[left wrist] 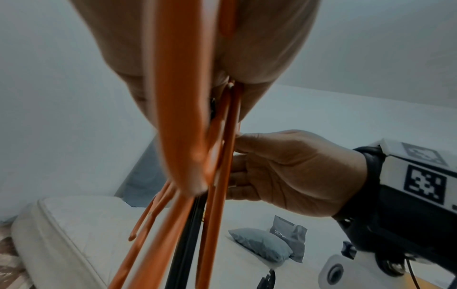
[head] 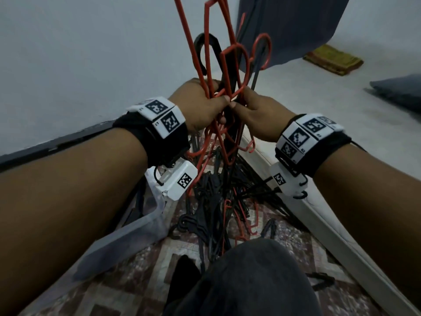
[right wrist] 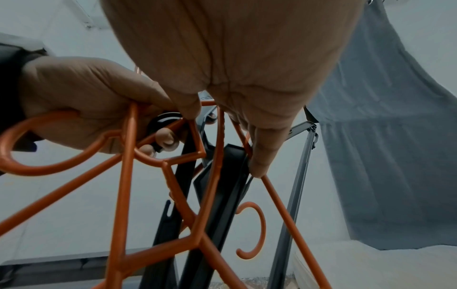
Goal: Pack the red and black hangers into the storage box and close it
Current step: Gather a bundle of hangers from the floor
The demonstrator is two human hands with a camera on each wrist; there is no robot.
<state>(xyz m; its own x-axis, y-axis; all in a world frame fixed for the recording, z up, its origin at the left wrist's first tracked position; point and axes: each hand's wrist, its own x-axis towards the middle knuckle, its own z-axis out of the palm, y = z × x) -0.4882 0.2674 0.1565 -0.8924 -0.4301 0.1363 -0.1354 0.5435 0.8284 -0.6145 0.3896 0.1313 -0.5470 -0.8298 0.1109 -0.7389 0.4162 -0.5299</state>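
Observation:
I hold a bundle of red hangers (head: 225, 71) and black hangers (head: 206, 38) upright in front of me. My left hand (head: 205, 103) grips the bundle with its fingers curled round several bars. My right hand (head: 250, 106) pinches bars of the same bundle from the right, thumb to thumb with the left. In the right wrist view a red hanger (right wrist: 125, 176) and a black hanger (right wrist: 222, 195) run through both hands. In the left wrist view red bars (left wrist: 180, 117) cross my palm. More hangers lie in a pile (head: 216, 197) on the floor below. The translucent storage box (head: 136, 231) sits at the left, partly hidden by my forearm.
A white mattress (head: 319, 213) borders the pile on the right, with a grey pillow (head: 401, 90) and a yellowish mat (head: 332, 60) on it. A dark blue cloth (head: 296, 26) hangs behind the bundle. My knee (head: 250, 281) is in the foreground on the patterned rug (head: 127, 281).

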